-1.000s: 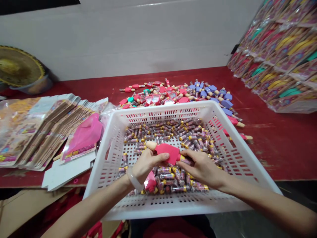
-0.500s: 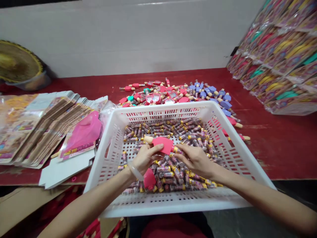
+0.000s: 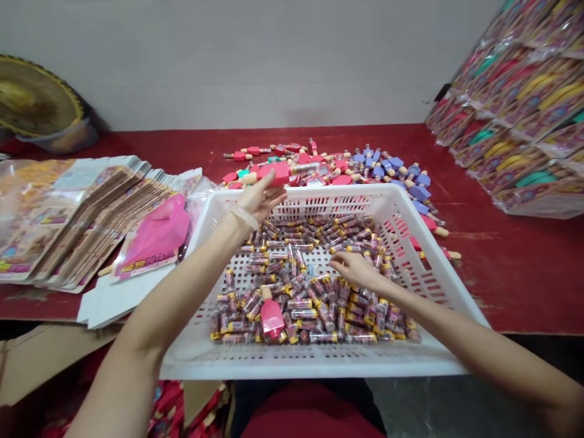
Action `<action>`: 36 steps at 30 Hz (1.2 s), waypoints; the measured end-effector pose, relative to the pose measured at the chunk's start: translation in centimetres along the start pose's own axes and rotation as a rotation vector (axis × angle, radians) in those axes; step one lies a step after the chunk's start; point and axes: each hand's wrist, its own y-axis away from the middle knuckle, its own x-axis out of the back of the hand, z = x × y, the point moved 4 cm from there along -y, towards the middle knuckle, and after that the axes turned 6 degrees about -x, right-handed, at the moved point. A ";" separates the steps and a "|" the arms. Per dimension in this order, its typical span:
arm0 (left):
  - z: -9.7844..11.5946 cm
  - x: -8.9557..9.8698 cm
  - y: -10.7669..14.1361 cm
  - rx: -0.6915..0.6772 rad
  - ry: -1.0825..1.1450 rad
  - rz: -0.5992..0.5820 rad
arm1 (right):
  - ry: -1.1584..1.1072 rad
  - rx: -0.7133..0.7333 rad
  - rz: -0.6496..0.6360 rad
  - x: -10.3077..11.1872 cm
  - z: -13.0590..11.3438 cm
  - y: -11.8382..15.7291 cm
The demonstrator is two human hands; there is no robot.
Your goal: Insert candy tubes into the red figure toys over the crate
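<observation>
Stretching forward with the left arm point(image 3: 182, 274) and right arm point(image 3: 438, 316), holding the left hand point(image 3: 260, 199) high with fingers curled and palm turned inward, holding the right hand point(image 3: 356, 271) low, palm down with fingers loosely bent, both hands well apart.

Bright, even indoor light with wide-angle bowing

Soft light is spread evenly, faint shadows are cast, glare is caught on the plastic-wrapped packets point(image 3: 515, 115), the red bench point(image 3: 515, 286) is bowed toward the frame edges, and slight softness is seen on the raised left hand point(image 3: 260, 201).
</observation>
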 end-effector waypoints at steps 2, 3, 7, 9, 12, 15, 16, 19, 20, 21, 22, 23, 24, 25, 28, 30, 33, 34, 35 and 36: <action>0.2 -0.6 -0.1 -0.018 -0.164 -0.142 | 0.128 0.076 -0.051 -1.9 0.2 0.5; -0.5 -0.5 0.8 -0.027 -0.350 -0.268 | 0.139 0.102 -0.068 -2.8 0.2 0.8; -7.7 3.5 8.2 -0.005 -1.200 -0.800 | 0.369 0.218 -0.071 -5.1 -0.5 2.1; -11.3 6.4 11.6 -0.003 -1.480 -0.997 | 0.416 0.206 -0.078 -5.2 -0.5 2.1; -13.3 8.3 13.5 -0.184 -1.738 -1.140 | 0.371 0.119 -0.079 -4.0 -0.5 1.6; -11.1 7.2 12.2 -0.118 -1.486 -0.965 | 0.245 0.136 -0.033 -1.6 -1.8 1.6; -9.9 6.4 11.7 -0.060 -1.326 -0.902 | 0.162 0.169 -0.017 -0.8 -2.5 1.8; -7.0 3.9 11.0 0.039 -0.937 -0.836 | -0.022 0.254 0.033 1.1 -4.3 2.9; -6.4 3.3 11.1 0.060 -0.870 -0.828 | -0.007 0.261 0.051 1.4 -4.8 3.2; -6.2 2.8 11.2 0.086 -0.822 -0.818 | 0.041 0.260 0.066 1.6 -5.1 3.6; -6.2 2.5 11.5 0.116 -0.785 -0.814 | 0.112 0.252 0.079 1.6 -5.3 3.9; -6.5 2.3 11.8 0.144 -0.755 -0.816 | 0.196 0.242 0.085 1.5 -5.5 4.1; -6.8 2.2 12.2 0.160 -0.740 -0.820 | 0.283 0.235 0.087 1.3 -5.6 4.3; -7.2 2.2 12.7 0.164 -0.750 -0.825 | 0.361 0.235 0.086 1.0 -5.8 4.5; -8.6 2.4 13.9 0.186 -0.851 -0.799 | 0.490 0.288 0.089 0.3 -6.2 4.9; -9.5 2.5 14.6 0.285 -0.861 -0.760 | 0.535 0.355 0.105 -0.1 -6.4 5.3; -10.8 2.7 15.9 0.589 -0.693 -0.708 | 0.587 0.438 0.143 -0.5 -6.7 6.0; -11.2 2.7 16.4 0.702 -0.621 -0.695 | 0.593 0.449 0.146 -0.6 -6.7 6.2; -11.6 2.7 16.9 0.807 -0.560 -0.694 | 0.594 0.452 0.141 -0.8 -6.7 6.5; -11.9 2.7 17.3 0.872 -0.520 -0.705 | 0.590 0.451 0.127 -0.9 -6.7 6.7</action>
